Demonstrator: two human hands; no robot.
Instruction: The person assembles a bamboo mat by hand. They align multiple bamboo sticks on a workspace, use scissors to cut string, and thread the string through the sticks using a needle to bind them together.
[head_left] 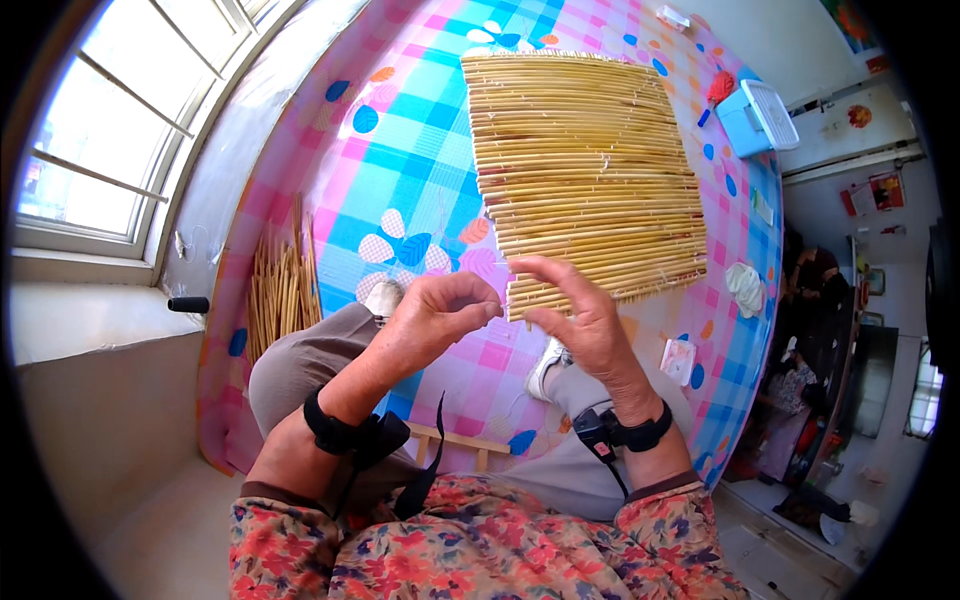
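Note:
A mat of yellow reed stalks (590, 180), bound with pale thread, lies spread before me. My right hand (588, 318) is at its near left corner, index finger and thumb bent around the nearest stalks. Just left of that corner my left hand (447, 308) is closed in a pinch, thumb against forefinger. Whatever is between those fingertips is too small to make out; it may be thread. The two hands are close but apart. A bundle of loose reed stalks (283, 290) is on the left, beyond my left knee.
A plaid, leaf-patterned sheet (330, 210) lies under everything. To the right are a light-blue bin (748, 120), a red bundle (720, 88), a crumpled white cloth (744, 289) and a small white box (678, 360). A wooden frame (465, 440) is between my legs. A barred window (110, 140) is at left.

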